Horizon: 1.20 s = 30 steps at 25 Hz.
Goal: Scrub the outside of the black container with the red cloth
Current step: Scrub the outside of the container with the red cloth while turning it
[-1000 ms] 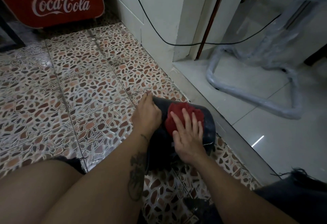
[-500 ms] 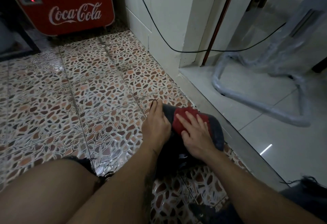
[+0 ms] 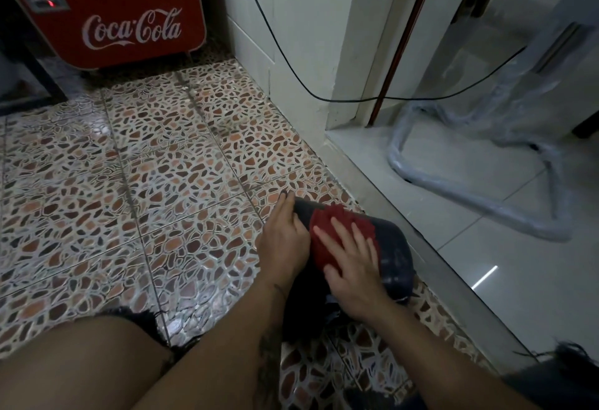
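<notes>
The black container (image 3: pixel 393 252) lies on its side on the pebble-patterned floor tiles, close to a raised step. My left hand (image 3: pixel 283 241) rests flat against its left side and steadies it. My right hand (image 3: pixel 351 264) lies palm down, fingers spread, on the red cloth (image 3: pixel 337 225), which it presses onto the container's upper outer wall. The near end of the container is hidden behind my hands and forearms.
A red Coca-Cola cooler (image 3: pixel 110 17) stands at the back left. A white wall corner (image 3: pixel 301 53) with a hanging black cable (image 3: pixel 324 98) rises behind the container. Right of the grey step (image 3: pixel 431 267) lies white tile with a plastic-wrapped frame (image 3: pixel 479 202). My bare knee (image 3: pixel 74 367) is at the lower left.
My right hand has slid the red cloth across the container's top, first toward me and then out again. The left hand has kept its hold. The camera has tilted.
</notes>
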Available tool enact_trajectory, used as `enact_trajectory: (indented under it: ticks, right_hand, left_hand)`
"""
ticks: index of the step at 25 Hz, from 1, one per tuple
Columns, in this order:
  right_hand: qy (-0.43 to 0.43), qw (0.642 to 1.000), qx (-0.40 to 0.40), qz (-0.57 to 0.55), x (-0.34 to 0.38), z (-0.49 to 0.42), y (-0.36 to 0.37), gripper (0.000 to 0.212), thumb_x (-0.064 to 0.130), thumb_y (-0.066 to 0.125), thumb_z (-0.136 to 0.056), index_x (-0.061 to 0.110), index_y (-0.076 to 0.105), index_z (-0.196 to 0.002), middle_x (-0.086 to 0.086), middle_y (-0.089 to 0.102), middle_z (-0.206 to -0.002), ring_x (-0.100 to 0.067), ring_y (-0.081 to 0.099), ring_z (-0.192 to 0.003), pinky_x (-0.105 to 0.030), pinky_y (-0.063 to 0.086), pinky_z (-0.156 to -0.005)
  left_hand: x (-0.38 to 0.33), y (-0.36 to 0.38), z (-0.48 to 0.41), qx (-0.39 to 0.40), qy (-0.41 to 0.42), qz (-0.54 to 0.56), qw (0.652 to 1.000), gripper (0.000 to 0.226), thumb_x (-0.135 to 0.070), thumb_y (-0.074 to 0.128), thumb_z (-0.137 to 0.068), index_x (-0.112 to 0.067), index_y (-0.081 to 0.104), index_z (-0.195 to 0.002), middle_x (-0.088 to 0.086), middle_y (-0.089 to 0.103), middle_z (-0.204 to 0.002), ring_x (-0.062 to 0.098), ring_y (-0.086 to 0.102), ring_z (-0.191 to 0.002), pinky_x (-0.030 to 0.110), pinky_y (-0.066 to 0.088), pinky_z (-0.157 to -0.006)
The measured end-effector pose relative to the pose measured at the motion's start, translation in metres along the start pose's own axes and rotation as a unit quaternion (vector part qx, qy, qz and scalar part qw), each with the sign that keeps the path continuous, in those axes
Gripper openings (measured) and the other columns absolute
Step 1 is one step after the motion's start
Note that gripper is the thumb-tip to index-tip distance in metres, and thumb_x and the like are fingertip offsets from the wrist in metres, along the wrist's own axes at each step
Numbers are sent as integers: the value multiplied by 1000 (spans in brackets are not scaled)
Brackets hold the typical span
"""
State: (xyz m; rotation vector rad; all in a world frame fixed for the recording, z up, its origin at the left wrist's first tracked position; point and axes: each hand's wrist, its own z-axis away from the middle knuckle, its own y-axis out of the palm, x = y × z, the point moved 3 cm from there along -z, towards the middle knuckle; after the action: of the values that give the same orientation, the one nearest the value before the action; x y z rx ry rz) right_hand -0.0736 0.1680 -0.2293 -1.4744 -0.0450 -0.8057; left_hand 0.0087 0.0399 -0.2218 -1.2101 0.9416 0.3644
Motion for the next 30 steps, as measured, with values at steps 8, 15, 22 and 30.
enact_trajectory:
  ticks: [8,15,22,30]
  right_hand:
    - [123,986,111,-7,6,-93,-16,58,37,20,-95,52,31,-150,8,27,-165,-29,20,-150,-58,7,-119]
    - [115,993,7,2,-35,17,-10,61,39,23,-98,52,6,-156,9,-3,-170,-21,-8,-155,-48,-9,-123]
    - [182,983,-9,18,-47,65,-1,62,46,26,-104,50,-8,-156,6,-21,-168,-29,-21,-153,-54,-12,-122]
    - [216,976,24,-14,-52,-14,-37,60,33,27,-104,38,8,-160,2,-4,-171,-34,-7,-155,-54,-2,-124]
  left_hand:
    - [-5,-6,34,-3,15,28,1000,55,-20,38,-103,-27,30,-157,-6,34,-163,14,35,-147,26,24,-117]
    - [-22,-6,3,45,12,-46,998,39,-20,37,-102,-24,48,-140,8,60,-136,29,55,-120,36,41,-90]
    - [-26,-13,10,-35,85,-78,993,38,-21,47,-98,-17,58,-133,3,62,-133,23,56,-120,37,42,-100]
    - [-4,-20,61,58,130,-181,973,65,-17,35,-101,-24,10,-161,-7,14,-169,23,61,-106,38,53,-83]
